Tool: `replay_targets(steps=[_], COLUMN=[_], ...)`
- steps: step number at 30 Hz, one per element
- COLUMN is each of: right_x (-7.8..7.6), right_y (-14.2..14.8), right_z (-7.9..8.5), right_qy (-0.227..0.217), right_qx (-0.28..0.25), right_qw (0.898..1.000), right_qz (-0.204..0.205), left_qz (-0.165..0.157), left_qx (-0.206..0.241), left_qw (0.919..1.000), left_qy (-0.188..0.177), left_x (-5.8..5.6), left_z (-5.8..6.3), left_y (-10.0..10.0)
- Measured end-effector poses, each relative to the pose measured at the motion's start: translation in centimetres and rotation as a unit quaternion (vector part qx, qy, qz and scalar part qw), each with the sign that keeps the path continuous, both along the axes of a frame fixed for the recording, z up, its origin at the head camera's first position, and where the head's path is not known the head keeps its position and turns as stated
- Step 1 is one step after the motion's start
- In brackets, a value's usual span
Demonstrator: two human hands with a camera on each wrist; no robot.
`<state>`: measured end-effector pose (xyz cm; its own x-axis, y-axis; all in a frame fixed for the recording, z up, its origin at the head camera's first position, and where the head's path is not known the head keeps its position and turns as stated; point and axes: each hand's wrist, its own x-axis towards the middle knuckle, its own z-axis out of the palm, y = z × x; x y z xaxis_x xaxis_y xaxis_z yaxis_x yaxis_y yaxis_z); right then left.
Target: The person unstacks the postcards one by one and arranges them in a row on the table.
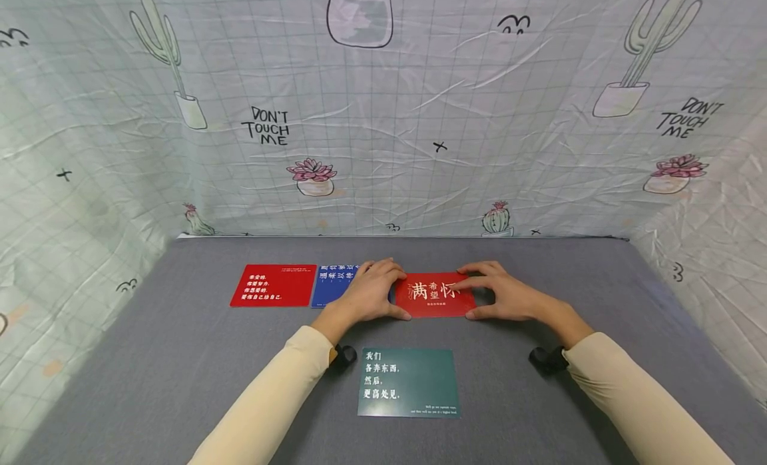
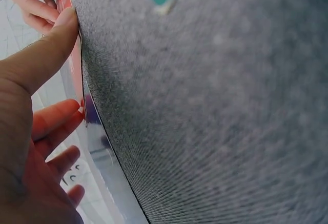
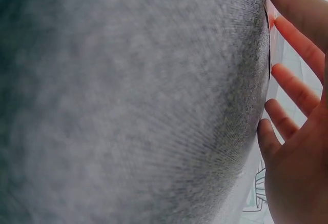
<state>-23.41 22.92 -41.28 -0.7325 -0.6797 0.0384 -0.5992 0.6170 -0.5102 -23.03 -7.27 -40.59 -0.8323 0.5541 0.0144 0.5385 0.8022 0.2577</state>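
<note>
A red card with large gold characters [image 1: 434, 295] lies level at the far middle of the table, between both hands. My left hand [image 1: 370, 293] holds its left end, thumb at the near corner and fingers at the far corner. At the right end, my right hand [image 1: 500, 292] holds it the same way, the fingertips overlapping the print. In the left wrist view the left thumb [image 2: 64, 24] presses the card's near edge. A blue card [image 1: 332, 288] is partly hidden behind the left hand. In the right wrist view the right fingers [image 3: 294, 88] are spread along the card's side.
Left of the blue card lies another red card with white writing [image 1: 275, 288]. A dark green card [image 1: 409, 385] lies nearer, between the forearms. The grey table [image 1: 180, 372] ends at a hanging cloth [image 1: 383, 132] printed with cacti, which also encloses both sides.
</note>
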Motion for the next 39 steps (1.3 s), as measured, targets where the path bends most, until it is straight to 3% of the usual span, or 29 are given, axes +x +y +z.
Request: replay_targets(steps=[14,39], right_x=[-0.36,-0.92], right_y=[-0.15,-0.32], right_z=[-0.15,-0.13], right_qy=[0.025,0.007], right_qx=[0.003,0.004], right_qw=[1.0,1.0], right_qz=[-0.001,-0.005], left_qz=[-0.006,0.002], left_qx=[0.007,-0.019], left_qw=[0.9999,0.9993], left_qy=[0.011,0.031], left_x=[-0.39,-0.82], left_z=[-0.31,-0.26], left_y=[-0.15,-0.06])
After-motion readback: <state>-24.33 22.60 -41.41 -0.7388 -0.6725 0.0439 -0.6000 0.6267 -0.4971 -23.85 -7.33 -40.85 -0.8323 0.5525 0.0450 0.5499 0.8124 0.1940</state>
